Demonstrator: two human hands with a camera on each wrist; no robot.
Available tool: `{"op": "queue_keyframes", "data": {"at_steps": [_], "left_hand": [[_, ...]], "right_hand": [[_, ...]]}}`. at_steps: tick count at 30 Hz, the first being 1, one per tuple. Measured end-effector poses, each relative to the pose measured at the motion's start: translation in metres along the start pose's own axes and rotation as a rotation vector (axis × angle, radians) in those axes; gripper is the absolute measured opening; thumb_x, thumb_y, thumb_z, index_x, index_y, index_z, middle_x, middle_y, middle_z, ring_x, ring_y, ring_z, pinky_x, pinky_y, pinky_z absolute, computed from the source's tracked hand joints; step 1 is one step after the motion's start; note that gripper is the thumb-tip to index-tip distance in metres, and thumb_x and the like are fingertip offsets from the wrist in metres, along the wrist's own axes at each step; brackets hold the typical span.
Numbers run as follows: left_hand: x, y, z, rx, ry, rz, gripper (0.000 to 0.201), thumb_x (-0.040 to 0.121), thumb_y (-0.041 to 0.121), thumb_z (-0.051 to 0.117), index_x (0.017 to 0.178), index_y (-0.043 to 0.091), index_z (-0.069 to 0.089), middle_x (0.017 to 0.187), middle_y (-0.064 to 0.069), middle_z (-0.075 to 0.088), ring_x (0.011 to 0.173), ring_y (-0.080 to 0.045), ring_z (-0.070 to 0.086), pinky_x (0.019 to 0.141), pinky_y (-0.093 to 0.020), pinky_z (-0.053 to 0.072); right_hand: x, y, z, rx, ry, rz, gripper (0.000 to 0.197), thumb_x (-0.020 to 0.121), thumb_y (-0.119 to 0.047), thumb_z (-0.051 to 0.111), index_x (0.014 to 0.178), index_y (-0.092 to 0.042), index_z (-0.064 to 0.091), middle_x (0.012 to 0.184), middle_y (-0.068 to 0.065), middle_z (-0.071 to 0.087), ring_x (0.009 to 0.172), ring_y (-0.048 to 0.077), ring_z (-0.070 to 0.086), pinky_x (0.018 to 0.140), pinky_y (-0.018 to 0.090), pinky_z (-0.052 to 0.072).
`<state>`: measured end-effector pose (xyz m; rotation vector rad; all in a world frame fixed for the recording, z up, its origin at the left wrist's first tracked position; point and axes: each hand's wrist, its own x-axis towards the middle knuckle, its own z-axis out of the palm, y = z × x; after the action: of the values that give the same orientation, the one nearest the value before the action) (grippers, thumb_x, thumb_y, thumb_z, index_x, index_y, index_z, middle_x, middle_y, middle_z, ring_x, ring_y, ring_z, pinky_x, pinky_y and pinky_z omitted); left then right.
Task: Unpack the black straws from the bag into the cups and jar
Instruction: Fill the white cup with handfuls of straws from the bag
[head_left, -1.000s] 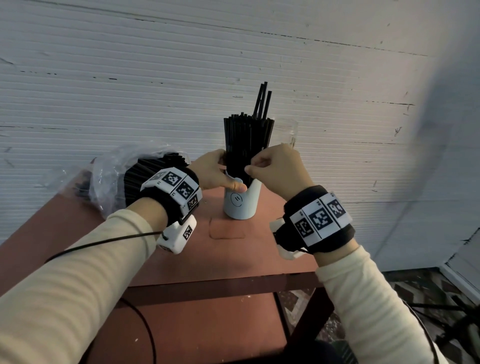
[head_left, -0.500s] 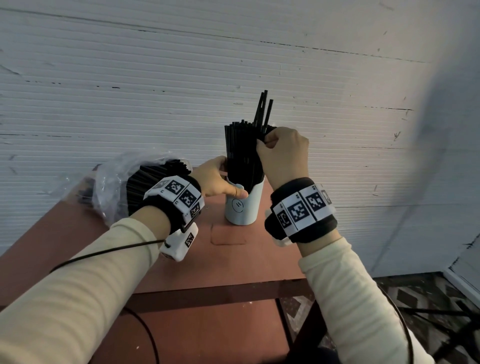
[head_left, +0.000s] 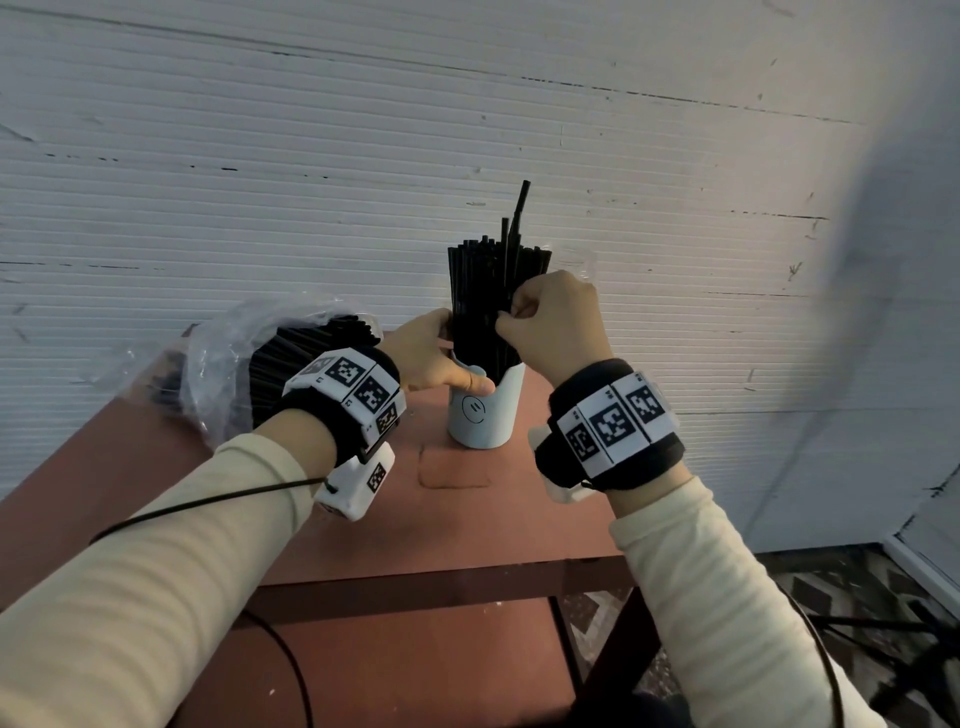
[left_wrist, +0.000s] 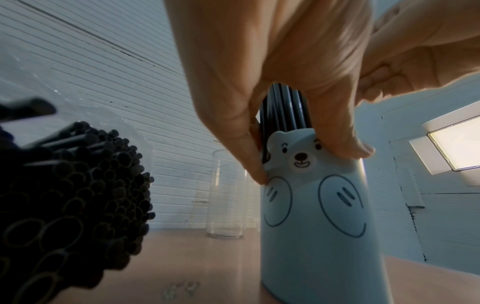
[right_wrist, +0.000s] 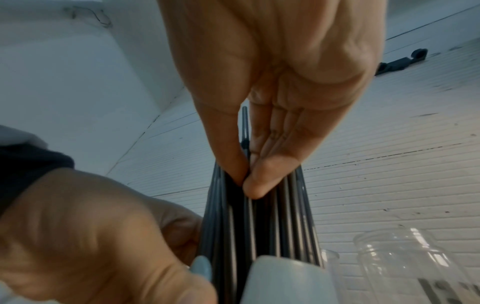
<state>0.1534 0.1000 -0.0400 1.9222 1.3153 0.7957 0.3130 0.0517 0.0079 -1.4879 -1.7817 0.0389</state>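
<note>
A pale blue bear cup stands on the brown table, packed with upright black straws. My left hand grips the cup's rim and the straws' base, thumb across the front. My right hand pinches one straw between thumb and forefinger at the bundle's right side; that straw sticks up above the others. The clear plastic bag with the remaining black straws lies on its side at the left.
A clear glass jar stands behind the cup to the right, and a clear glass cup stands behind it near the white ribbed wall. The table's front edge drops to a patterned floor at the right.
My right hand dropped from the straw tops to mid-bundle, and one straw now stands higher above the rest. My left hand stayed on the cup.
</note>
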Motion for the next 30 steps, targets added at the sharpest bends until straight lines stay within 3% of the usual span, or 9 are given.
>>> {"op": "queue_keyframes", "data": {"at_steps": [4, 8, 12, 14, 16, 18, 21, 25, 30], "left_hand": [[-0.002, 0.003, -0.001, 0.030, -0.004, -0.001, 0.106, 0.032, 0.059, 0.085, 0.125, 0.020, 0.054, 0.116, 0.005, 0.065, 0.114, -0.017, 0.060, 0.104, -0.043, 0.046], [-0.005, 0.006, -0.001, 0.034, 0.003, -0.026, 0.104, 0.033, 0.058, 0.086, 0.125, 0.021, 0.054, 0.117, 0.005, 0.064, 0.114, -0.017, 0.060, 0.105, -0.043, 0.046], [-0.007, 0.011, 0.000, 0.029, 0.000, -0.046, 0.082, 0.052, 0.036, 0.093, 0.123, 0.020, 0.055, 0.110, 0.008, 0.063, 0.113, -0.017, 0.061, 0.104, -0.040, 0.047], [-0.007, 0.010, -0.001, 0.025, 0.007, -0.052, 0.090, 0.042, 0.045, 0.092, 0.121, 0.022, 0.055, 0.111, 0.008, 0.065, 0.111, -0.015, 0.062, 0.103, -0.040, 0.048], [-0.005, 0.006, 0.000, 0.012, 0.016, -0.045, 0.100, 0.032, 0.054, 0.088, 0.121, 0.022, 0.056, 0.112, 0.006, 0.067, 0.109, -0.014, 0.063, 0.102, -0.041, 0.048], [-0.003, 0.001, 0.000, 0.002, 0.023, -0.033, 0.103, 0.029, 0.057, 0.088, 0.122, 0.024, 0.057, 0.113, 0.007, 0.068, 0.111, -0.014, 0.063, 0.103, -0.042, 0.048], [-0.003, 0.002, 0.001, -0.002, 0.037, -0.037, 0.106, 0.027, 0.057, 0.086, 0.123, 0.024, 0.057, 0.116, 0.008, 0.067, 0.113, -0.014, 0.061, 0.104, -0.041, 0.047], [-0.003, 0.004, 0.001, -0.007, 0.039, -0.050, 0.099, 0.036, 0.045, 0.093, 0.125, 0.021, 0.056, 0.119, 0.004, 0.066, 0.115, -0.016, 0.060, 0.105, -0.042, 0.046], [0.001, 0.000, 0.001, -0.009, 0.040, -0.044, 0.085, 0.054, 0.027, 0.095, 0.129, 0.021, 0.055, 0.122, 0.005, 0.065, 0.117, -0.016, 0.059, 0.106, -0.043, 0.045]], "right_hand": [[-0.002, 0.003, 0.004, -0.023, -0.049, 0.031, 0.025, 0.079, -0.014, 0.065, 0.056, -0.013, 0.053, 0.058, -0.002, 0.053, 0.062, 0.015, 0.054, 0.049, 0.015, 0.035], [-0.004, 0.004, 0.003, -0.012, -0.096, 0.047, 0.020, 0.081, -0.012, 0.065, 0.062, -0.010, 0.059, 0.064, 0.002, 0.058, 0.068, 0.018, 0.057, 0.050, 0.015, 0.035], [-0.011, 0.008, -0.002, 0.065, -0.102, 0.052, 0.022, 0.083, -0.016, 0.069, 0.066, -0.004, 0.066, 0.072, 0.012, 0.071, 0.075, 0.025, 0.069, 0.067, 0.031, 0.055], [-0.015, 0.009, -0.010, 0.093, -0.141, 0.041, 0.018, 0.085, -0.017, 0.068, 0.076, -0.002, 0.071, 0.077, 0.012, 0.073, 0.078, 0.024, 0.069, 0.074, 0.035, 0.056], [-0.015, 0.008, -0.018, 0.105, -0.096, 0.002, 0.012, 0.084, -0.014, 0.064, 0.082, -0.005, 0.073, 0.079, 0.006, 0.072, 0.079, 0.019, 0.067, 0.071, 0.024, 0.052], [-0.008, 0.004, -0.025, 0.169, 0.061, -0.036, 0.013, 0.084, -0.010, 0.059, 0.082, -0.007, 0.071, 0.074, 0.002, 0.068, 0.071, 0.013, 0.062, 0.062, 0.013, 0.043], [0.010, -0.005, -0.031, 0.246, 0.232, -0.091, 0.010, 0.087, -0.014, 0.061, 0.089, -0.011, 0.070, 0.074, -0.002, 0.064, 0.068, 0.009, 0.056, 0.062, 0.008, 0.038], [0.028, -0.011, -0.027, 0.125, 0.171, -0.128, 0.021, 0.087, -0.028, 0.064, 0.103, -0.015, 0.069, 0.090, 0.000, 0.058, 0.077, 0.009, 0.049, 0.065, 0.001, 0.032], [0.025, -0.019, -0.028, 0.156, 0.175, -0.164, 0.009, 0.084, -0.025, 0.067, 0.079, -0.019, 0.063, 0.088, 0.000, 0.057, 0.069, 0.002, 0.045, 0.066, 0.000, 0.033]]}}
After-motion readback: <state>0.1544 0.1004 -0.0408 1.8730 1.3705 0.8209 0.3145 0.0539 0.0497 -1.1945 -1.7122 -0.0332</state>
